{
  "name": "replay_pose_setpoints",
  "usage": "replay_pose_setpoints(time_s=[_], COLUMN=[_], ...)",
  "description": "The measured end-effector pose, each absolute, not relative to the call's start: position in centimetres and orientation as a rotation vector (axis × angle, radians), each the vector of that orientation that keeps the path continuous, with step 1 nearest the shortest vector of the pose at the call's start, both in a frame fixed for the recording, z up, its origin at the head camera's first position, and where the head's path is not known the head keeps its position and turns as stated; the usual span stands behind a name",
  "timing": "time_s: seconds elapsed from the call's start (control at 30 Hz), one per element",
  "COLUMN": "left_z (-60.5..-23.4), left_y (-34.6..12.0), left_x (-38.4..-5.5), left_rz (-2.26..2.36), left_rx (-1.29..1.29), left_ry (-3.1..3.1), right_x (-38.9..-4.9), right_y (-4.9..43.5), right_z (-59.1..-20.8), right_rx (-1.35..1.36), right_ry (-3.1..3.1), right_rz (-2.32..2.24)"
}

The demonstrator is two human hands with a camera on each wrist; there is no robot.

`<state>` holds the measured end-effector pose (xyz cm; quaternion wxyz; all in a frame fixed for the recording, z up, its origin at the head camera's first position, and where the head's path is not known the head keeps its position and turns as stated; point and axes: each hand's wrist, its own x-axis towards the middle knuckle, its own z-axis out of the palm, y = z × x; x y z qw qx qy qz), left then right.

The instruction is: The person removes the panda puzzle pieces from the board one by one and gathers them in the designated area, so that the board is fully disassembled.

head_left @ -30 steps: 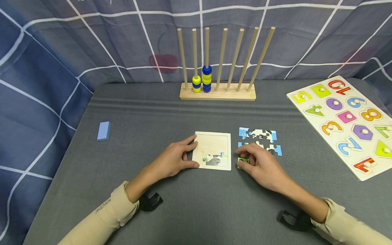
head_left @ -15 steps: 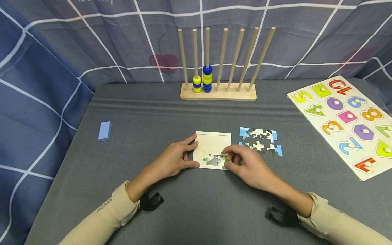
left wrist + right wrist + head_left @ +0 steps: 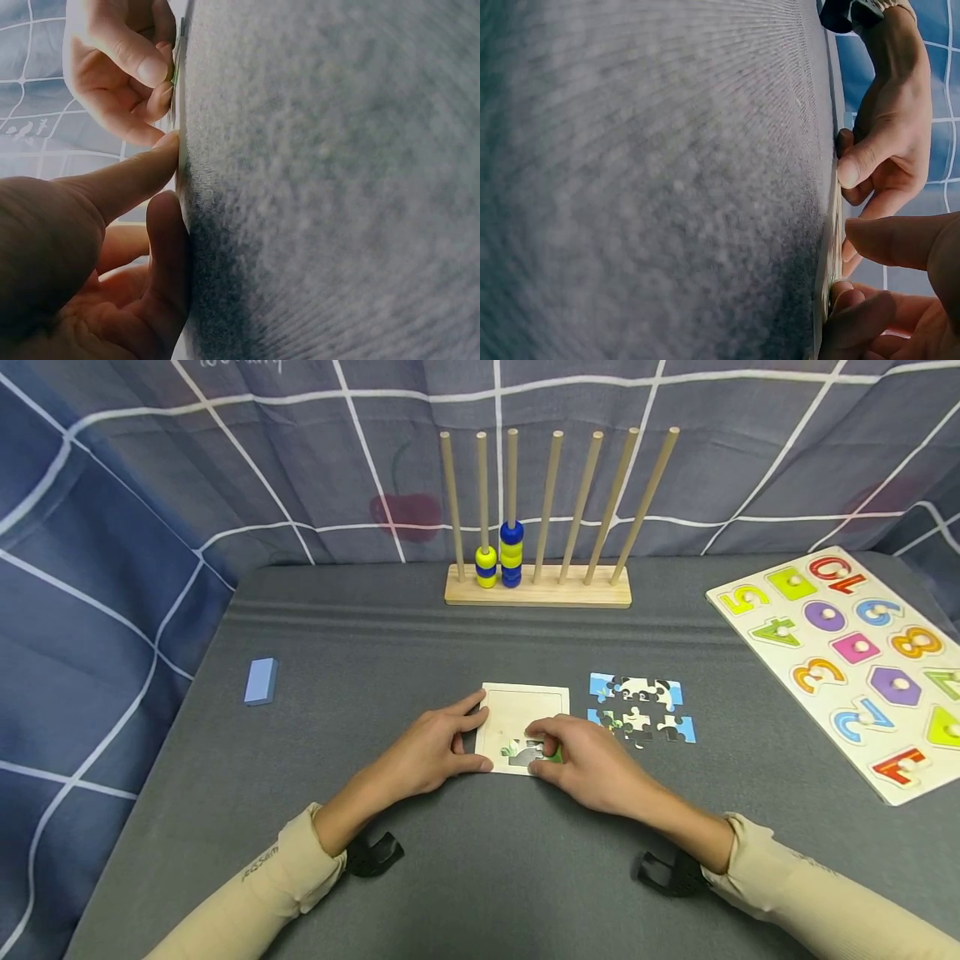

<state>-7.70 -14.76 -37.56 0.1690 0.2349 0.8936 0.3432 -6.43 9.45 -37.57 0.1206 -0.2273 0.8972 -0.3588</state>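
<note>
My left hand (image 3: 429, 745) holds the left edge of a square wooden puzzle tray (image 3: 517, 703), thumb at the near corner and fingers farther up. Inside the tray, joined grey-and-white jigsaw pieces (image 3: 525, 755) lie along the near side. My right hand (image 3: 588, 764) bends over the tray's lower right part, thumb and fingers around a green puzzle piece (image 3: 557, 754) mostly hidden beneath them. A bit of green also shows by the right fingertips in the left wrist view. Just right of the tray lie two rows of loose panda puzzle pieces (image 3: 636, 688).
A wooden peg abacus (image 3: 537, 595) with blue and yellow beads stands at the back. To the right lies a number-and-shape knob puzzle board (image 3: 858, 647). A small blue block (image 3: 260, 682) sits on the left. A grid-patterned curtain (image 3: 315, 460) hangs behind the grey tabletop (image 3: 360, 643).
My right hand has moved left from the loose pieces onto the tray, carrying the green puzzle piece there. My left hand stays at the tray's left edge.
</note>
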Motion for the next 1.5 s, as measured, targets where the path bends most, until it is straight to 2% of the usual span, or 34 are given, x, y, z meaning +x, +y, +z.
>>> replay_pose_setpoints(time_s=[1.5], left_z=[-37.35], left_y=[-14.70], left_x=[-7.69], left_rz=[0.982], left_rx=[0.666], left_ry=[2.539], right_x=[-6.72], right_y=[9.73], right_z=[-37.12], right_rx=[-0.700], right_ry=[2.608], right_rz=[-1.141])
